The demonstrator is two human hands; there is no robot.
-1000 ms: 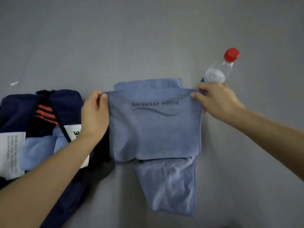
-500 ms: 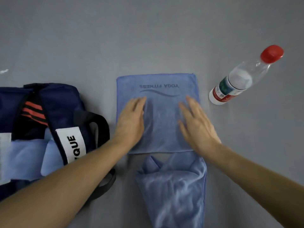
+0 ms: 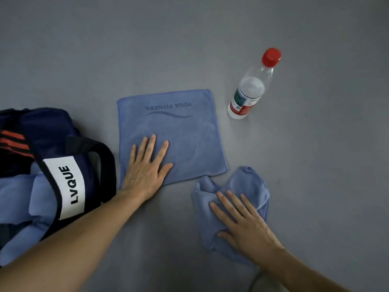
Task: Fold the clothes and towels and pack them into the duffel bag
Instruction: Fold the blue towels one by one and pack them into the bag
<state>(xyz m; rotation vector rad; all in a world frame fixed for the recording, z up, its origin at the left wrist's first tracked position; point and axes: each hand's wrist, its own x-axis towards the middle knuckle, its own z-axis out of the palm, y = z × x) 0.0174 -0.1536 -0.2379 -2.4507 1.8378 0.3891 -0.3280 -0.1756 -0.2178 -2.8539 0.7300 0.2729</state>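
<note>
The folded blue towel (image 3: 181, 133) lies flat on the grey surface, just right of the open duffel bag (image 3: 48, 127). Left hand (image 3: 147, 167): grip spread, palm pressing the towel's near-left corner. Right hand (image 3: 244, 222): grip spread, fingers flat on a crumpled blue towel (image 3: 250, 186) just beside the folded one.

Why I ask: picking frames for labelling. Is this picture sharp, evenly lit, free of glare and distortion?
Head view: soft, dim, even light, with faint shadows beside the duffel bag; no harsh glare, only a mild sheen on the bottle; the print on the folded towel and the LVQUE label read sharp; wide-angle bend seems to tilt the bottle outward.
</note>
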